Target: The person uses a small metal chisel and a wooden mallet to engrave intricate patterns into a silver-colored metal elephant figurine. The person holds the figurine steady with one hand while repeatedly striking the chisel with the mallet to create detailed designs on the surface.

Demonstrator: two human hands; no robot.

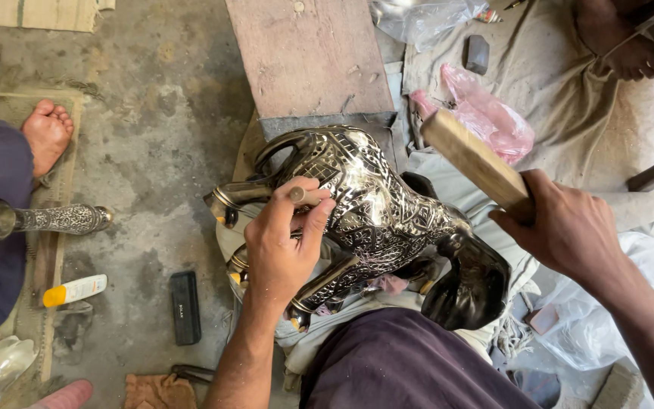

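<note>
At frame centre, my left hand (285,238) pinched a chisel (302,195) against the engraved metal animal figure (376,212); my right hand (569,227), centre right, gripped a raised wooden mallet (474,163). I judged an off-centre blow could skid the chisel, scarring the pattern.

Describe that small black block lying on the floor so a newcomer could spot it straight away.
Start at the shiny engraved metal animal figure in the person's lap, where the left hand holds a punch. Look left to the bare concrete floor: the black block lies there, long and rectangular. The yellow-capped white tube beside it is pale and rounded, whereas the block is dark and flat-sided.
</note>
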